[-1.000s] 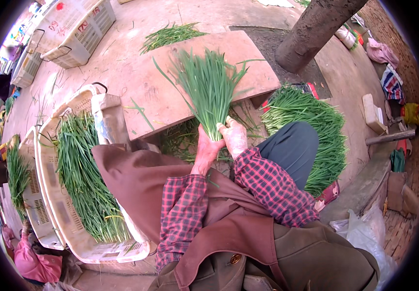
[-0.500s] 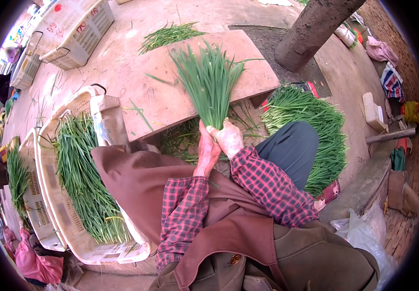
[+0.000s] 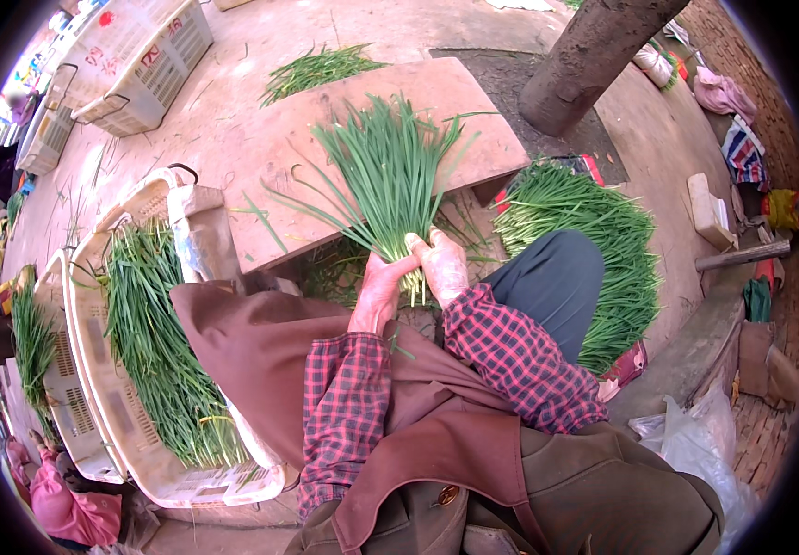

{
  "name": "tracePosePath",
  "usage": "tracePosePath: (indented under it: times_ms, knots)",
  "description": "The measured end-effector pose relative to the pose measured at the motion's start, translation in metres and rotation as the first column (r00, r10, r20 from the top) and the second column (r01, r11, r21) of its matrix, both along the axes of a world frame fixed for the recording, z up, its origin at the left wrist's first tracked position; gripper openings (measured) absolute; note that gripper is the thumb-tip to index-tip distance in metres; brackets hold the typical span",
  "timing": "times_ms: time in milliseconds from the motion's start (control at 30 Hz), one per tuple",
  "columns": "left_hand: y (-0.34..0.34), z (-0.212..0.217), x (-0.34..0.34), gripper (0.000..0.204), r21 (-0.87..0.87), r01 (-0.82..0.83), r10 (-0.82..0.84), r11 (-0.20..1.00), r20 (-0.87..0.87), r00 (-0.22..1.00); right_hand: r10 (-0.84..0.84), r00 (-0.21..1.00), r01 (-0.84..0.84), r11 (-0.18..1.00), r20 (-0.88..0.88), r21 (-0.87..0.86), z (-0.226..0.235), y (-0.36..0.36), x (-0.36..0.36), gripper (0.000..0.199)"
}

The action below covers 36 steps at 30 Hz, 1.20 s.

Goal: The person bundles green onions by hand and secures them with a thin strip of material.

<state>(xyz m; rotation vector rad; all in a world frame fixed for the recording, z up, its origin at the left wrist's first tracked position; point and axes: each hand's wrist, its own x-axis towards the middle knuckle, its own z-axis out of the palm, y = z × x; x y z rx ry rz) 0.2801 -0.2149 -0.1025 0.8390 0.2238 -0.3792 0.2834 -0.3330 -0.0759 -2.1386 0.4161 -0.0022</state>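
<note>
A bunch of green garlic chives (image 3: 388, 171) is held between my two hands, its pale cut ends pointing toward me and its leaves fanning out over a low wooden board (image 3: 270, 166). My left hand (image 3: 381, 291) is closed around the lower stems from the left. From the right, my right hand (image 3: 442, 265) grips the same stems, its thumb across the front. A few leaves splay off to the left of the bunch. Under the board's near edge lie loose chives, partly hidden by my hands.
Left of me a white plastic crate (image 3: 140, 476) holds many chives. A big heap of chives (image 3: 594, 250) lies at my right, beside my knee. Beyond the board are a small chive pile (image 3: 321, 72), a tree trunk (image 3: 584, 60) and large white crates (image 3: 145, 69).
The bunch has spread wider, with leaves fanning left. My left hand has moved left and slightly down, and the pale stem ends now show below the hands.
</note>
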Motion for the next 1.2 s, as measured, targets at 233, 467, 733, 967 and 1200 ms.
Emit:
tracePosePath:
  times_ms: [233,467,733,967,1200]
  knots:
    - [0.002,-0.008,0.001,0.051,-0.109,0.079,-0.092,0.991,-0.121,0.988,0.048,0.983,-0.019,0.986,0.179,-0.164,-0.019,-0.009,-0.001,0.034]
    - [0.005,-0.006,0.0,0.039,-0.188,0.102,-0.135,0.977,-0.173,0.976,-0.024,0.998,0.034,0.973,-0.05,0.229,0.005,-0.003,-0.001,0.03]
    - [0.004,-0.003,0.002,0.039,-0.099,0.136,-0.152,0.986,-0.187,0.971,-0.054,0.909,0.109,0.988,0.413,-0.109,0.028,-0.012,-0.001,0.036]
    - [-0.007,-0.015,0.0,0.051,-0.094,0.008,-0.018,0.996,-0.115,0.993,0.34,0.882,-0.193,0.891,0.325,-0.411,0.008,0.016,0.031,0.03]
    - [-0.006,-0.015,0.001,0.044,-0.039,0.015,-0.019,0.999,-0.115,0.993,0.14,0.931,-0.137,0.99,0.338,-0.032,0.003,0.017,0.033,0.033]
